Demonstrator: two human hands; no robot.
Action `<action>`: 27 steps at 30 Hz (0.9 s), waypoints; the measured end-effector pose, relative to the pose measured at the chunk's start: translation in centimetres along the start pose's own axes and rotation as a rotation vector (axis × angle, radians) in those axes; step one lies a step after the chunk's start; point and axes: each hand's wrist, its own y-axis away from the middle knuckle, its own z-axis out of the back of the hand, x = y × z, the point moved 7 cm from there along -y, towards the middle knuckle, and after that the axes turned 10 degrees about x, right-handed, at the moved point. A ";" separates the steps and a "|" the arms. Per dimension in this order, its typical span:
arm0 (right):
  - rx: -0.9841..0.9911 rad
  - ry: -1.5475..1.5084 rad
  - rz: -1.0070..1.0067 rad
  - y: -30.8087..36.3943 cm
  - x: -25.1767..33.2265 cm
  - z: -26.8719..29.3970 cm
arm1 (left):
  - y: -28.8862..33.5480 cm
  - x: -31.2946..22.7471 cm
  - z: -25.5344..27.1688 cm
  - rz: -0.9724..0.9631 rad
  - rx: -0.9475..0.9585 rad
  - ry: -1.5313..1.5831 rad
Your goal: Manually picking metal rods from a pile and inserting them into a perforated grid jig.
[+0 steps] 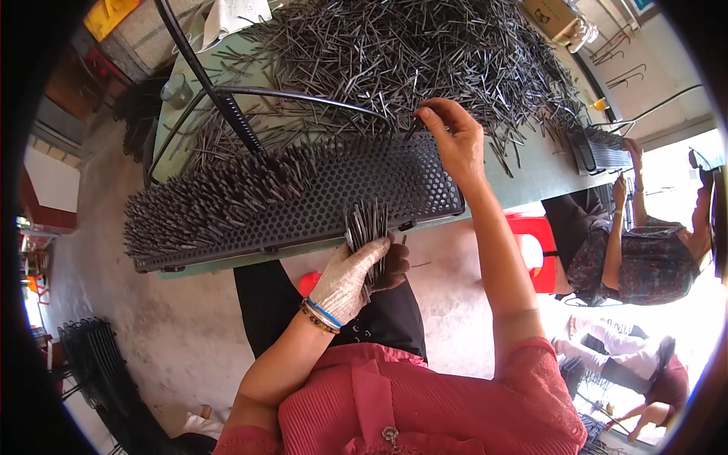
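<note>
My left hand (350,278), in a pale work glove with dark fingertips, is closed around a bundle of thin black strips (367,224) that stand up out of the grip. It is just below the near edge of a long black perforated board (334,197). Short black strips (220,193) stick up densely from the holes on the board's left part, and more line its far side. Bare holes show in the middle and on the right. My bare right hand (457,136) is at the board's far right edge, thumb and forefinger pinched on what looks like a black strip, mostly hidden.
A large heap of loose black strips (425,61) covers the green table (523,182) behind the board. A curved black tube (205,80) rises at the left, near a clear cup (177,91). A co-worker (629,258) handles a similar board (603,152) at the right. Red stools (531,227) stand below.
</note>
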 end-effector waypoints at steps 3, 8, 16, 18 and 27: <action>0.013 -0.065 -0.003 -0.1 -0.5 -0.5 | 0.1 -0.2 0.0 0.005 -0.008 -0.030; 0.033 -0.046 0.013 0.3 -1.5 -1.0 | 0.2 -0.3 0.1 0.032 -0.006 -0.008; 0.054 0.326 0.184 1.4 1.0 -2.0 | 0.2 -0.4 0.4 0.049 -0.005 -0.066; 0.079 0.429 0.261 1.6 1.9 -2.4 | 0.3 -0.4 0.4 0.043 -0.004 -0.085; 0.089 0.585 0.291 1.7 3.0 -2.8 | 0.5 -0.6 -0.2 0.039 0.034 -0.111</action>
